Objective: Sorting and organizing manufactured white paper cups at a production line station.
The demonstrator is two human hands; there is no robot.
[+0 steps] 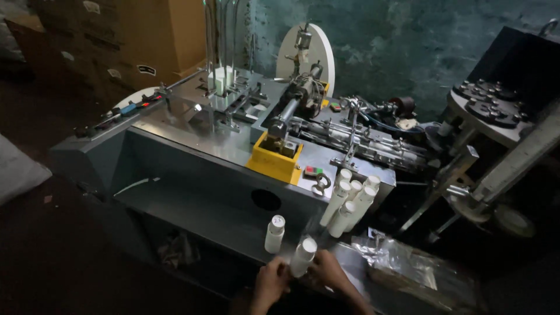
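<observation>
Hands point(271, 286) point(329, 273) both closed on one white tube stack point(303, 255) — you've leaned six finished stacks point(350, 201) at the worktop's point(233, 224) right edge, another point(275, 233) standing apart.

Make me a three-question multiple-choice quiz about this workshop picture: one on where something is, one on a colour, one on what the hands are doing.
1. Where do the stacks of white cups lean?
A. Against the machine's front right corner
B. On the cardboard boxes
C. On the round white disc

2. What colour is the tray-like box on the machine?
A. Red
B. Yellow
C. Green

3. What are the left hand and right hand doing?
A. Resting empty
B. Holding one white cup stack between them
C. Pressing a button

Answers:
1 A, the stacks tilt against that corner.
2 B, it is plainly yellow.
3 B, both hands grip the stack's lower end.
</observation>
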